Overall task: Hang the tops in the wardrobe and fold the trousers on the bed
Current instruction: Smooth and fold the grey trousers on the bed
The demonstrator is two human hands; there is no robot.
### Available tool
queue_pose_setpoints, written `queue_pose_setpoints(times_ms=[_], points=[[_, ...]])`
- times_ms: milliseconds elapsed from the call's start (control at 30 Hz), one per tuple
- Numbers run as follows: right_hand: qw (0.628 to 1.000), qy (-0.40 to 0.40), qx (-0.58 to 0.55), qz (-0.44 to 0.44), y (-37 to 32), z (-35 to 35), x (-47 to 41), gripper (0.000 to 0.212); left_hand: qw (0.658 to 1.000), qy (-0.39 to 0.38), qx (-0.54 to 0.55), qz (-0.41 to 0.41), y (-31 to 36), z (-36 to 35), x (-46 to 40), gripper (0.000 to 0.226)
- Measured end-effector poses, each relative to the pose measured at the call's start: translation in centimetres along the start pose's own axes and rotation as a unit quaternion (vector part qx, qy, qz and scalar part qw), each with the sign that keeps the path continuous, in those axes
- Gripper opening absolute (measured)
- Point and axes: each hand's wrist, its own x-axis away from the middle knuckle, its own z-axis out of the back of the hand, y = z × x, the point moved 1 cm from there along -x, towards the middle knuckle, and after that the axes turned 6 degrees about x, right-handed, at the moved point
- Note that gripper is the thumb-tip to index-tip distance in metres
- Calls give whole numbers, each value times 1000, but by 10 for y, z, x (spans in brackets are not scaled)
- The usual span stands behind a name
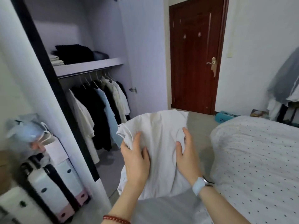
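Observation:
A white top [159, 143] hangs in front of me, held up in both hands between the wardrobe and the bed. My left hand [136, 159] grips its left edge, thumb over the cloth. My right hand [186, 152] grips a bunch of cloth on its right side. The open wardrobe [90, 65] stands at the left, with several tops [100, 110] hanging on its rail. The bed [258, 159], in white dotted bedding, lies at the right. No hanger shows on the white top.
Folded dark clothes [74, 53] lie on the wardrobe shelf. White and pink storage boxes [56, 183] stand at the lower left. A brown door [194, 54] is shut straight ahead. A chair draped with clothes [284, 88] stands at the far right.

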Motion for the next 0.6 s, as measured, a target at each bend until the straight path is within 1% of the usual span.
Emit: queue_pose_setpoints(times_ms=[67,167,200,300,433,600], points=[[1000,4,-15,9,-8,-41,-22,46,1000,12,-2,-15,-21,16,-33,66],[999,21,-13,20,-16,-82,-60,45,999,44,-6,-21,-48,21,-79,74],[1000,20,-9,21,-17,-87,-67,44,999,49,-6,-17,-51,20,-87,74],[998,21,-1,51,-23,-121,-115,42,996,80,-20,-33,-72,9,-136,69],[997,9,-15,80,-15,-168,-182,40,990,116,-35,-66,-101,-12,-199,69],[991,-22,-28,132,0,-230,-307,36,980,162,-76,-90,-148,-51,-312,69]])
